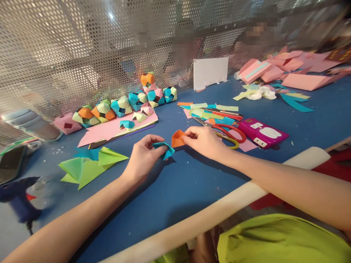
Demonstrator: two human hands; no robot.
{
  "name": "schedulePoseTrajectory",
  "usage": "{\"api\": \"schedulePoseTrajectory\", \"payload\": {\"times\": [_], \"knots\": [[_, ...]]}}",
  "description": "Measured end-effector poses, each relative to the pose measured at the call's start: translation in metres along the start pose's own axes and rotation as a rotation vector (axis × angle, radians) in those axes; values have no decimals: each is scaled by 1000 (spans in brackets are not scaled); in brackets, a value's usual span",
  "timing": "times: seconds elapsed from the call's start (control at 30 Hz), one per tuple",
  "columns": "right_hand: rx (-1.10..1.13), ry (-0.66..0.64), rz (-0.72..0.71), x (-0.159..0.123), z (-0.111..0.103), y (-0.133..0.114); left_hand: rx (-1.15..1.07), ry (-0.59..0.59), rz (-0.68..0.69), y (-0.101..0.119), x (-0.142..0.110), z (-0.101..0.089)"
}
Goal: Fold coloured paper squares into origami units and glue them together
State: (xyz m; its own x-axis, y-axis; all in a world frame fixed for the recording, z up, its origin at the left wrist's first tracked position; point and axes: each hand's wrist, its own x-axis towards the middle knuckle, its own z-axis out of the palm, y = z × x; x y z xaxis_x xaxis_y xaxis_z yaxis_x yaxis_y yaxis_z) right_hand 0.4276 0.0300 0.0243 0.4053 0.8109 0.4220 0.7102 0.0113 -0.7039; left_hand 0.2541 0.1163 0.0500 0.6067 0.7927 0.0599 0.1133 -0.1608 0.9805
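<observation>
Between thumb and fingers, my left hand pinches a folded blue paper piece above the blue table. Just right of it, my right hand grips a folded orange paper piece by its right side. The two pieces are close together; whether they touch is hard to make out. Left of my left hand lie green folded papers. Beyond my hands, a row of folded paper balls stands by pink sheets. Red-handled scissors lie beside my right hand.
A magenta power strip and paper strips lie to the right. Pink folded paper is piled at the back right. On the left are a glue gun, a phone and a cup. A perforated metal screen borders the table.
</observation>
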Motion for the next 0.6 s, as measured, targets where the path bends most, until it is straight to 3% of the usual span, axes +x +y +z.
{"api": "schedulePoseTrajectory", "payload": {"times": [0.23, 0.47, 0.6], "knots": [[158, -100, 111, -5, 4, -20, -50, 89, 45, -1, -8, 8], [280, -209, 239, -9, 0, -34, 127, 175, 97, -13, -3, 7], [318, -247, 250, -9, 0, -35, -57, 119, 84, -16, -4, 11]]}}
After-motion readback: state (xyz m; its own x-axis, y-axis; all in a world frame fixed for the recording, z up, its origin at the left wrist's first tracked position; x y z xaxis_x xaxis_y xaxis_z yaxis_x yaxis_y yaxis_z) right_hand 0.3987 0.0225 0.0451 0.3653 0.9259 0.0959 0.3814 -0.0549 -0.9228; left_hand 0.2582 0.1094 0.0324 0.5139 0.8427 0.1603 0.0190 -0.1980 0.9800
